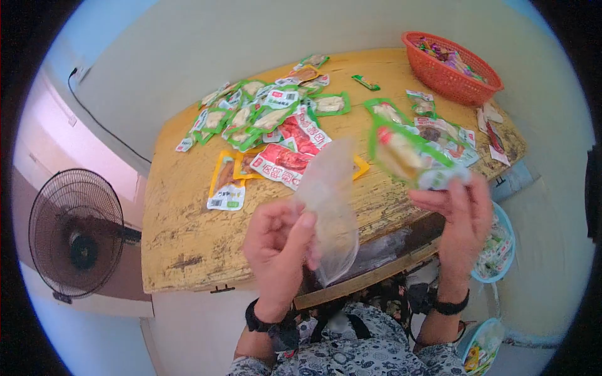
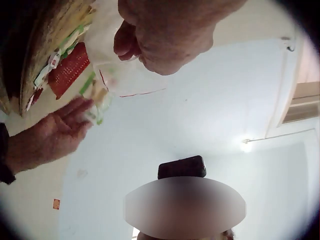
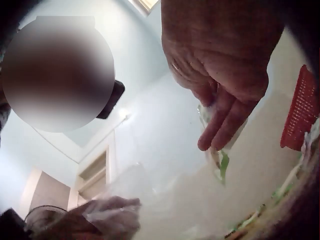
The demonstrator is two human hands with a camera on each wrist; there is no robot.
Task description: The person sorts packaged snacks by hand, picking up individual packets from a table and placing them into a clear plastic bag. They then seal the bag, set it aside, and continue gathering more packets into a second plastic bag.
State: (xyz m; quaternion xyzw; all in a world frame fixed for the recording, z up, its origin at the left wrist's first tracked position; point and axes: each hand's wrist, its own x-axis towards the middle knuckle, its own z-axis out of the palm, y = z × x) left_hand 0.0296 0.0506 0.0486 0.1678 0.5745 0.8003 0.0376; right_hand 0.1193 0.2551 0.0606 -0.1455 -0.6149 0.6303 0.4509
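My left hand (image 1: 280,241) pinches a clear plastic bag (image 1: 331,210) between thumb and fingers, holding it up over the table's front edge. To the right, my right hand (image 1: 463,213) grips one end of a green-edged food packet (image 1: 401,153), blurred in the head view, with pale contents and a red mark. Bag and packet are apart. In the left wrist view the bag (image 2: 105,42) hangs from the left hand (image 2: 170,35). The right wrist view shows the right hand's fingers (image 3: 225,120) along the packet (image 3: 220,167).
Many green, red-white and yellow packets (image 1: 269,119) are heaped on the worn yellow table (image 1: 188,244). More packets (image 1: 439,131) lie at the right. A red basket (image 1: 448,81) stands at the back right, a fan (image 1: 76,232) at the left, blue-rimmed containers (image 1: 511,232) below right.
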